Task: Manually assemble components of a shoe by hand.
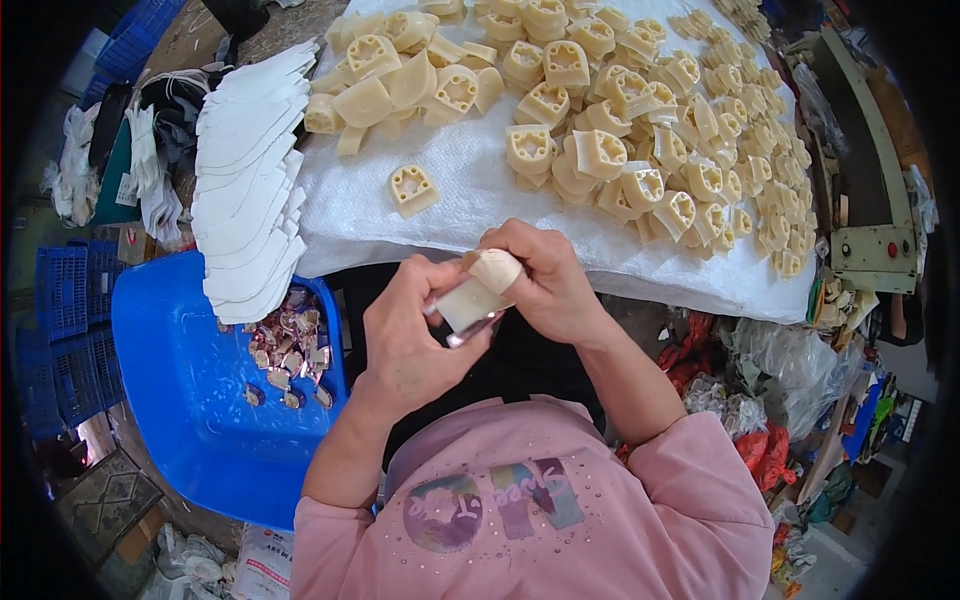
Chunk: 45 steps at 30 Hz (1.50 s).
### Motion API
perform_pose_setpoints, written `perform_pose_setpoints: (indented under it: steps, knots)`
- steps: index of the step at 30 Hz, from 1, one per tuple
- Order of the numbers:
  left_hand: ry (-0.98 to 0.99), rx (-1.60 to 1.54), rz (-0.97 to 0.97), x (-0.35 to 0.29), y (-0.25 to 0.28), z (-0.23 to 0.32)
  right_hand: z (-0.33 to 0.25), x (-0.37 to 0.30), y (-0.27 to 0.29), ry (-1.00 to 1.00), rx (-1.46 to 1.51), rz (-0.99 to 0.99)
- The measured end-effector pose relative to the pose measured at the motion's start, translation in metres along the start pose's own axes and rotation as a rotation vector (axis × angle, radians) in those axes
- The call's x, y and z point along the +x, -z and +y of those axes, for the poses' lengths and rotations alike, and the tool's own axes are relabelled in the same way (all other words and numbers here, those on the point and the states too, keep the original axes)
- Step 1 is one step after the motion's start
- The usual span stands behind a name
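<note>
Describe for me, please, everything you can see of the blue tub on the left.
The blue tub looks like smooth plastic, open-topped, with rounded corners and sloping walls. It sits upright at the person's left; small shiny pink and cream pieces lie inside, mostly heaped toward the right side. White strips and the left forearm overlap its edge in view; contact is unclear.

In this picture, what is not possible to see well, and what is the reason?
All in the head view:
Held piece: its underside is hidden and its ends are partly covered by the left hand and right hand.
Small shiny pieces: too small for detail.
Blue tub: part of its far rim is behind the white sheets.
Cream blocks: the pile is cut by the top edge.
</note>
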State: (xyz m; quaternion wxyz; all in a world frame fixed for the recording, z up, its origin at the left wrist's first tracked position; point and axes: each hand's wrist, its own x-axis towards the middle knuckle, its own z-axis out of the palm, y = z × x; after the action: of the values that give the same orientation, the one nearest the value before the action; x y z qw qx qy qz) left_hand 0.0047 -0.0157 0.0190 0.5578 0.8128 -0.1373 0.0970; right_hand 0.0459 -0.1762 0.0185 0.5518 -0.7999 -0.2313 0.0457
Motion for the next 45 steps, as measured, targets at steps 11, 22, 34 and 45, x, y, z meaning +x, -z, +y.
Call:
perform_pose_setpoints:
  steps: [11,22,34,45]
  knots:
    - [-0.193,0.256,0.227,-0.006,-0.021,-0.005,0.011,-0.013,-0.023,-0.083,0.315,0.094]
    - [-0.202,0.435,0.334,-0.010,-0.026,-0.010,0.009,-0.019,-0.036,-0.167,0.321,0.135]
    - [-0.140,0.253,0.366,-0.022,0.012,-0.038,0.016,0.006,-0.032,-0.092,0.675,-0.004]
    - [0.110,0.733,0.483,-0.081,0.089,-0.062,-0.011,0.062,-0.056,0.193,0.102,-0.006]
